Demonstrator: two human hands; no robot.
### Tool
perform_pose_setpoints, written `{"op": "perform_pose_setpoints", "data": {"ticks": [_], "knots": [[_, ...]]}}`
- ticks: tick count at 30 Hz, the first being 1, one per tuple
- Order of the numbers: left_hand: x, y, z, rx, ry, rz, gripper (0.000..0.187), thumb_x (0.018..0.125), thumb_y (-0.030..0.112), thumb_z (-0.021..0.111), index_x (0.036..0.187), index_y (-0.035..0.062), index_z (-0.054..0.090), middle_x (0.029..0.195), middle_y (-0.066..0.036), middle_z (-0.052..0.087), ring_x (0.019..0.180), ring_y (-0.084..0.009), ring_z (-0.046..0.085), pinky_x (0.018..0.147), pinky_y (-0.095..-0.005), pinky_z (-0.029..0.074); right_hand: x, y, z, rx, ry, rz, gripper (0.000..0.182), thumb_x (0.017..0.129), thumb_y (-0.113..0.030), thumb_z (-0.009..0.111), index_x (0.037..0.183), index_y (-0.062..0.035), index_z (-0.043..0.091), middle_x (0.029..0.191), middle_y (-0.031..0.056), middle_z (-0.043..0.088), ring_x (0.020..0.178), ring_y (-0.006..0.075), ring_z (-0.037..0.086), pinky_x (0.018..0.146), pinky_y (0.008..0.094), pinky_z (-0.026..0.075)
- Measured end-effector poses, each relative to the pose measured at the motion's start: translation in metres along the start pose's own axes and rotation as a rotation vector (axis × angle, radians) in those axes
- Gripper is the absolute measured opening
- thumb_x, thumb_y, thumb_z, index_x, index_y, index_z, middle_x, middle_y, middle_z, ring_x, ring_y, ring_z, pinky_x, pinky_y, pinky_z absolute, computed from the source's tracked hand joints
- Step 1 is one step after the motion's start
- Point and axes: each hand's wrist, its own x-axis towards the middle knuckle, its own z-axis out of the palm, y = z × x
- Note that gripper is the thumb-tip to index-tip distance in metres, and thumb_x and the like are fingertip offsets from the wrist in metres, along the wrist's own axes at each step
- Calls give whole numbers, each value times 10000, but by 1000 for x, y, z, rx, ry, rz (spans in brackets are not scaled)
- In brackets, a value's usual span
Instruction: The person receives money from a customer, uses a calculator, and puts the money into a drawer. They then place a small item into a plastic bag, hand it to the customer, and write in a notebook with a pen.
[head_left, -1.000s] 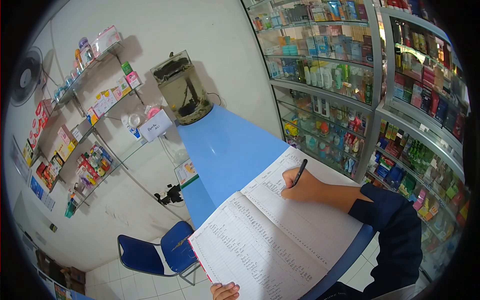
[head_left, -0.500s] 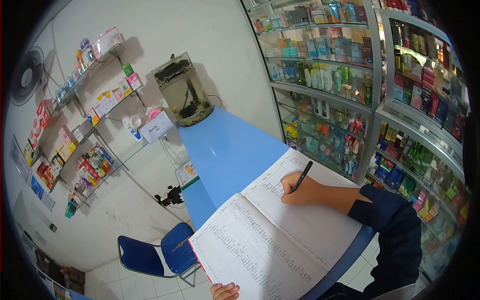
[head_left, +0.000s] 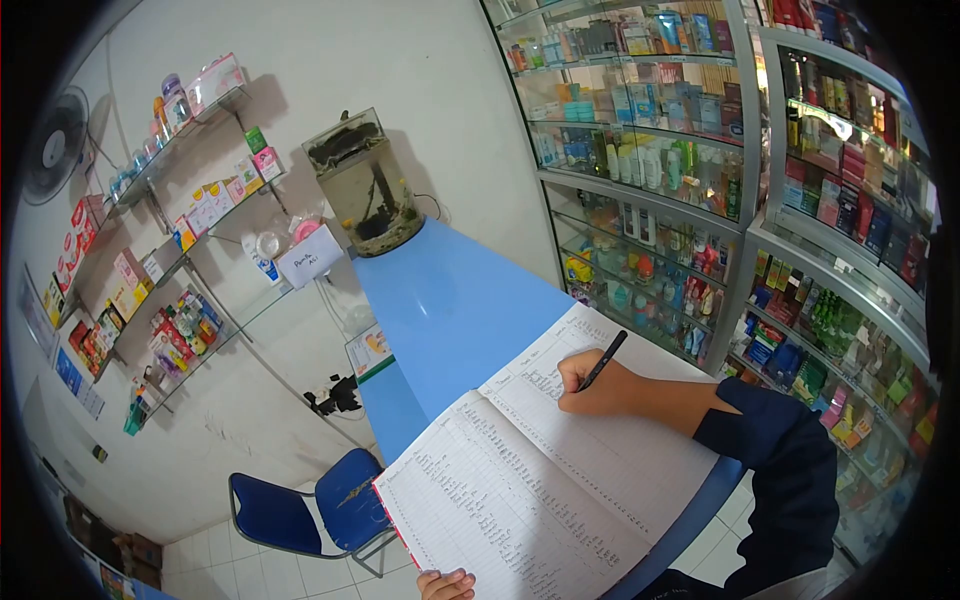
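Observation:
A large ruled notebook lies spread out on a blue table, both pages carrying lines of handwriting. In my right hand is a black pen, slanted up to the right. That hand rests on the upper part of the right page, and its fingers hide the pen's tip. At the bottom of the picture my left hand curls its fingers over the lower left edge of the notebook. Its thumb is out of sight.
Beyond the notebook runs the blue tabletop, with a small fish tank at its far end. A blue chair stands left. Glass cabinets full of products line the right; stocked wall shelves hang left.
My right hand and the pen have shifted very slightly left on the page, the pen tilting a little. My left hand stays at the notebook's edge. The whole view has moved slightly.

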Motion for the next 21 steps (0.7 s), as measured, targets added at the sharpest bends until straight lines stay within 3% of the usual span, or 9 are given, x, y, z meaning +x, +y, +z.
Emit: {"op": "perform_pose_setpoints", "data": {"ticks": [8, 10, 21], "knots": [[-3, -3, -4, -26, -3, -13, 290, 857, 325, 471, 896, 58, 578, 1062, -120, 614, 1004, -269, 565, 889, -460, 356, -1, -6, -2, -25, -10, 52, 268, 655, -126, 636, 554, -85, 392, 512, 1, 415, 489, 93, 388, 435, 278, 293], [-14, -13, -9, -16, -146, 49, 309, 839, 330, 488, 924, 49, 585, 1077, -126, 610, 1010, -280, 559, 883, -461, 353, -1, -2, -1, -13, -12, 49, 269, 656, -127, 638, 555, -84, 393, 515, 3, 421, 494, 96, 397, 438, 279, 296], [-3, -2, -7, -32, -84, -7, 312, 843, 308, 490, 962, 38, 591, 1104, -136, 593, 1046, -294, 541, 907, -463, 344, 1, 4, 0, -43, -15, -3, 270, 660, -134, 643, 561, -80, 397, 533, 13, 437, 507, 108, 417, 447, 288, 309]]}}
